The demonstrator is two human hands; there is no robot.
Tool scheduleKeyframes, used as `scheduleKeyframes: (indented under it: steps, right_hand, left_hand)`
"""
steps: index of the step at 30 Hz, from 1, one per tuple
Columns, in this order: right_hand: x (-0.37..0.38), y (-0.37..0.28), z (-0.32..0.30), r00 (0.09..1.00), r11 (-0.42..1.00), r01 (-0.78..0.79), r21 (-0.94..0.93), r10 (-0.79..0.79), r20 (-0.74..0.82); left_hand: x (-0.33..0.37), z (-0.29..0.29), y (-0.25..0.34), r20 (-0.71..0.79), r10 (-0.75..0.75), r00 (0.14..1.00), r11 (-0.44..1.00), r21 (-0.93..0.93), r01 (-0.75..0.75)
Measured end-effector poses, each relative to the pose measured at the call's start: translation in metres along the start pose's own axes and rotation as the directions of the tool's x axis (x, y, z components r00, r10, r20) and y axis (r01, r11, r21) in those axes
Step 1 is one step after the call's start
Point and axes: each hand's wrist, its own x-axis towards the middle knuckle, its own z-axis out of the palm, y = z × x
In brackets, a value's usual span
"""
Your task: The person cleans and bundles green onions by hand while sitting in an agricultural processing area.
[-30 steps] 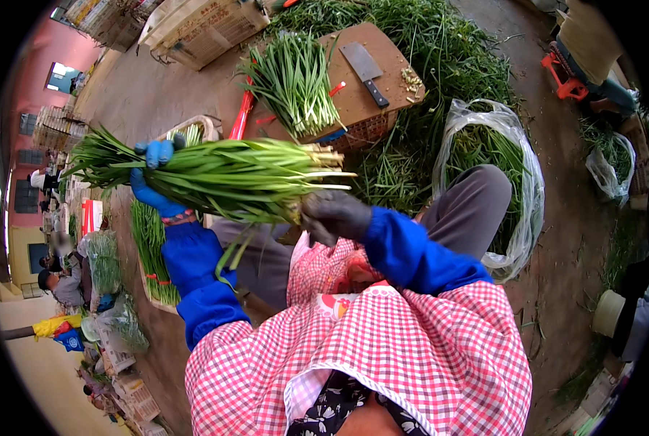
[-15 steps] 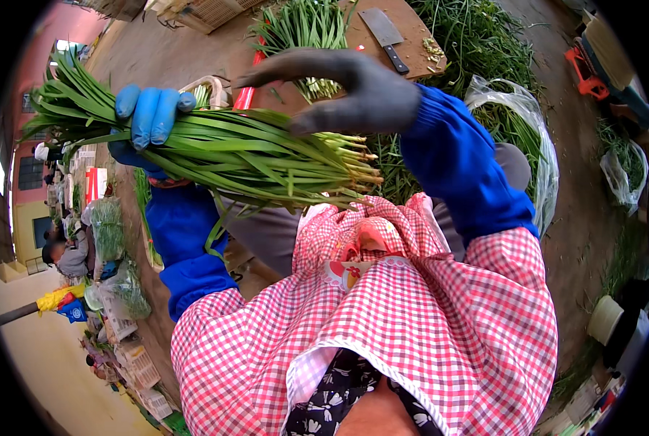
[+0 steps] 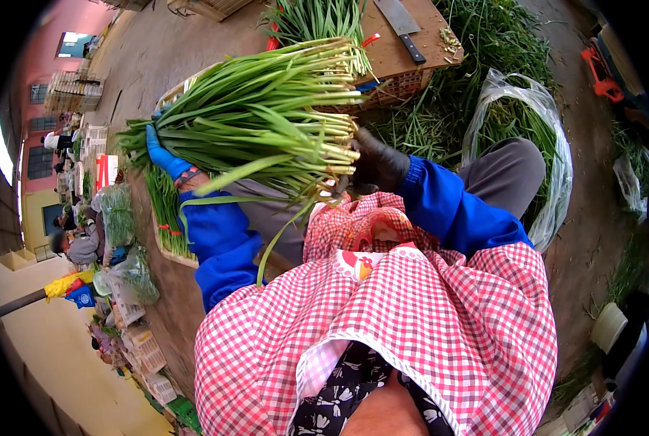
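A large bunch of garlic chives [image 3: 259, 116] lies fanned out across in front of me, leaf tips to the left and pale cut stems to the right. My left hand [image 3: 166, 154], in a blue glove, is closed round the leafy end, with most of its fingers beneath the leaves. At the stem ends, my right hand [image 3: 379, 161] in a dark grey glove touches the bunch; its fingers are mostly hidden behind the stems. One long leaf [image 3: 277, 236] droops over my left sleeve.
A cleaver [image 3: 400, 27] and more chives [image 3: 317, 22] lie on a brown board [image 3: 430, 54] ahead. Loose greens [image 3: 484, 43] and a plastic bag of greens [image 3: 549, 156] are to the right. A crate [image 3: 166, 251] with tied bunches stands beside my left arm. Other people sit far left.
My right hand has come down from above the bunch to the stem ends. The bunch has shifted right and spread wider, and my left hand has moved lower on its leafy end.
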Motion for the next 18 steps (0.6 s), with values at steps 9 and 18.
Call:
scheduleKeyframes:
  steps: [9,18]
  right_hand:
    - [-0.035,-0.019,0.013,0.851,0.6,-0.452,-0.66,0.07,-0.52]
    - [-0.089,-0.051,-0.001,0.816,-0.447,-0.558,-0.699,-0.451,-0.363]
  left_hand:
    - [0.016,-0.038,-0.01,-0.249,0.086,0.965,0.984,0.173,-0.043]
    - [0.015,-0.029,0.025,-0.294,0.253,0.922,0.966,0.138,-0.221]
